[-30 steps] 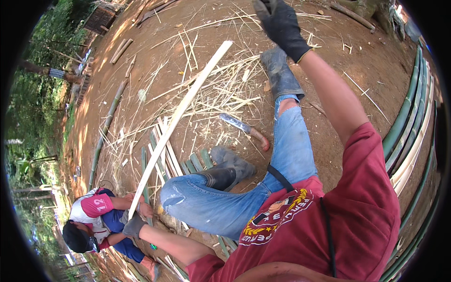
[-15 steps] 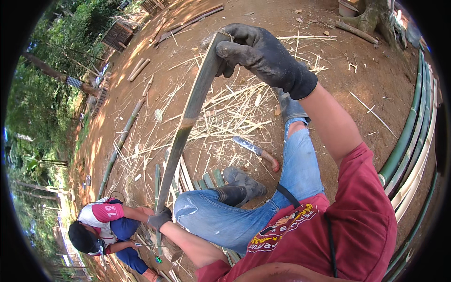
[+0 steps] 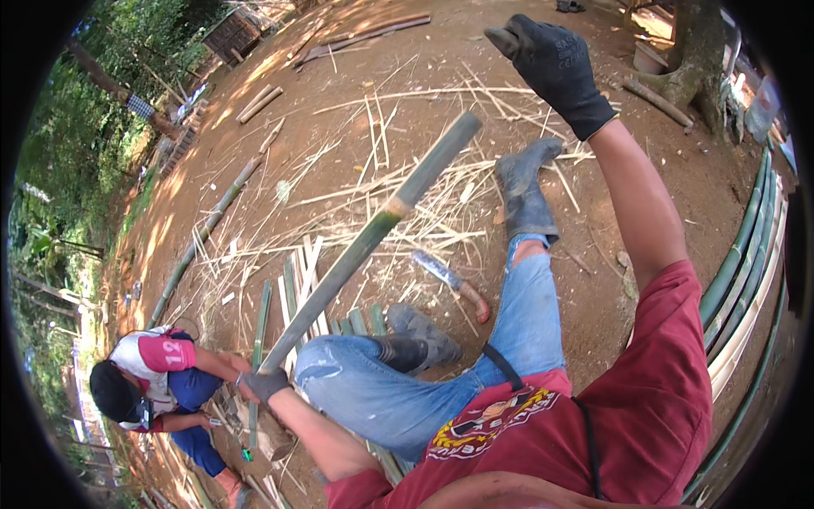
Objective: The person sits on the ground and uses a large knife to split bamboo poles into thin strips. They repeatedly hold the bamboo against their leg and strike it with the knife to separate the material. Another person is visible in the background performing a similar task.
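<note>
A long split bamboo strip (image 3: 373, 233), green with a pale brown node, slants up from lower left to upper middle. My gloved left hand (image 3: 266, 384) is closed round its near end, beside my bent knee. The strip's far end stands free in the air. My gloved right hand (image 3: 555, 68) is raised at the upper right, apart from the strip. Its fingers are bunched and curled, and whatever they may hold is hidden. A large knife (image 3: 449, 284) with a brown handle lies on the ground between my boots.
Thin bamboo shavings (image 3: 407, 204) litter the dirt ahead. A co-worker (image 3: 165, 390) crouches at the lower left, close to my left hand. Long bamboo poles (image 3: 742, 271) lie at the right. Cut strips (image 3: 305, 280) lie beside my knee, and a tree trunk (image 3: 695, 76) stands at the far right.
My right hand has let go of the strip's far end and moved up and right. The strip now tilts further right, still in my left hand. My right leg is stretched out further into view.
</note>
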`<state>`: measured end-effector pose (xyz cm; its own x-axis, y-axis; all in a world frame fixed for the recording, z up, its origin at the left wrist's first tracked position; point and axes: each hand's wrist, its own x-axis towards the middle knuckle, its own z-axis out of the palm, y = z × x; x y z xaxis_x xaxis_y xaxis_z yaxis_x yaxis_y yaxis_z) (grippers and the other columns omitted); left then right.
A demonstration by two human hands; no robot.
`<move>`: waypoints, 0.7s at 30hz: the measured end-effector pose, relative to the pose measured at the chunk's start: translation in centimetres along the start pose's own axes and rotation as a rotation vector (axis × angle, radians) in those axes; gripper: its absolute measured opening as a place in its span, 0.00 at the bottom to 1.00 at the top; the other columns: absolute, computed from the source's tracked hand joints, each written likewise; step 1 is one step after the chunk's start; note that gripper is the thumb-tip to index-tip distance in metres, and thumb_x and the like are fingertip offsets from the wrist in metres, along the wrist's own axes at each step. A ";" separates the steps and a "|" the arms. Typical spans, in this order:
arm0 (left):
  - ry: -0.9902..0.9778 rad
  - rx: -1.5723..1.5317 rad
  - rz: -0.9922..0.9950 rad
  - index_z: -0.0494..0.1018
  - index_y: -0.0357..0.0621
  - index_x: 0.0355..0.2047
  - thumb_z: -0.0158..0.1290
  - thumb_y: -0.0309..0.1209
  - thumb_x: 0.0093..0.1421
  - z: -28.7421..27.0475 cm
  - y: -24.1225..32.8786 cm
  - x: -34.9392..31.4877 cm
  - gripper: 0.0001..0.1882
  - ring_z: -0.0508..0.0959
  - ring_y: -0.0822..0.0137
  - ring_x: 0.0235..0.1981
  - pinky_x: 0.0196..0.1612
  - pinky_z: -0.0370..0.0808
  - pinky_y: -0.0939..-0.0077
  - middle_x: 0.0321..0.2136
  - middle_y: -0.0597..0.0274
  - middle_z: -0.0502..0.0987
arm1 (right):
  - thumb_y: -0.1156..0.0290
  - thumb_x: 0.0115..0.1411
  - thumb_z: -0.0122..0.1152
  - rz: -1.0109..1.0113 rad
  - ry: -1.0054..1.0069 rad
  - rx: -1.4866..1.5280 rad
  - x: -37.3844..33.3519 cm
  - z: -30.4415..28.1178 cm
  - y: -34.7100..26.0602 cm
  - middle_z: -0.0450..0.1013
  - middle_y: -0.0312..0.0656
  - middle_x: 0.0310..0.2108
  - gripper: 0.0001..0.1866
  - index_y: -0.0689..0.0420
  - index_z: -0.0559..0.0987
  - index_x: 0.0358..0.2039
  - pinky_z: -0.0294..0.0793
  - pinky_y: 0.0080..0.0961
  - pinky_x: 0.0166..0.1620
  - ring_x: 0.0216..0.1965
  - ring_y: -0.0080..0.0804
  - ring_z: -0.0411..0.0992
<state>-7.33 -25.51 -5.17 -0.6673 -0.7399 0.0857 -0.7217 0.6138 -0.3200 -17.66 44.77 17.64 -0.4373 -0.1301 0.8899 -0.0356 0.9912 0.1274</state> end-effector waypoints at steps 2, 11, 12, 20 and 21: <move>-0.003 -0.256 -0.086 0.73 0.48 0.46 0.55 0.53 0.56 0.8 -1.2 1.1 0.26 0.73 0.55 0.46 0.50 0.69 0.60 0.46 0.53 0.72 | 0.55 0.61 0.63 0.377 0.077 -0.012 0.3 -0.1 5.8 0.78 0.47 0.35 0.23 0.54 0.72 0.51 0.78 0.40 0.35 0.32 0.43 0.79; 0.083 -2.847 -0.303 0.62 0.59 0.21 0.54 0.41 0.59 -7.3 1.8 0.9 0.14 0.59 0.73 0.13 0.17 0.60 0.76 0.14 0.74 0.59 | 0.48 0.51 0.70 -0.280 -0.758 0.668 -13.4 2.5 -5.7 0.72 0.49 0.55 0.38 0.47 0.70 0.61 0.68 0.43 0.58 0.56 0.49 0.69; 0.129 -2.836 -0.269 0.60 0.59 0.20 0.53 0.40 0.60 -9.1 2.5 0.4 0.15 0.58 0.74 0.12 0.16 0.59 0.77 0.13 0.74 0.58 | 0.50 0.55 0.66 -0.234 -0.912 0.576 -14.4 2.4 -6.7 0.78 0.48 0.45 0.28 0.48 0.77 0.55 0.70 0.43 0.53 0.48 0.49 0.74; -0.020 -2.842 0.485 0.70 0.40 0.40 0.53 0.37 0.66 -14.0 -0.9 5.8 0.12 0.64 0.76 0.16 0.19 0.65 0.82 0.20 0.69 0.65 | 0.65 0.59 0.60 -0.173 -0.800 0.798 -24.1 -0.2 -8.6 0.78 0.46 0.29 0.17 0.56 0.77 0.47 0.75 0.40 0.34 0.31 0.47 0.77; -0.101 -2.809 0.606 0.70 0.39 0.43 0.52 0.37 0.66 -14.0 -1.0 7.6 0.14 0.67 0.75 0.18 0.22 0.68 0.81 0.23 0.67 0.68 | 0.66 0.59 0.59 -0.112 -0.777 0.898 -26.1 0.0 -8.9 0.78 0.46 0.28 0.16 0.56 0.77 0.47 0.74 0.40 0.34 0.30 0.47 0.78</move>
<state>-14.28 -27.91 9.02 -0.7690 -0.4891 0.4116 0.6363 -0.5246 0.5655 -5.97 39.31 -6.70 -0.8075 -0.4742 0.3507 -0.5891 0.6779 -0.4398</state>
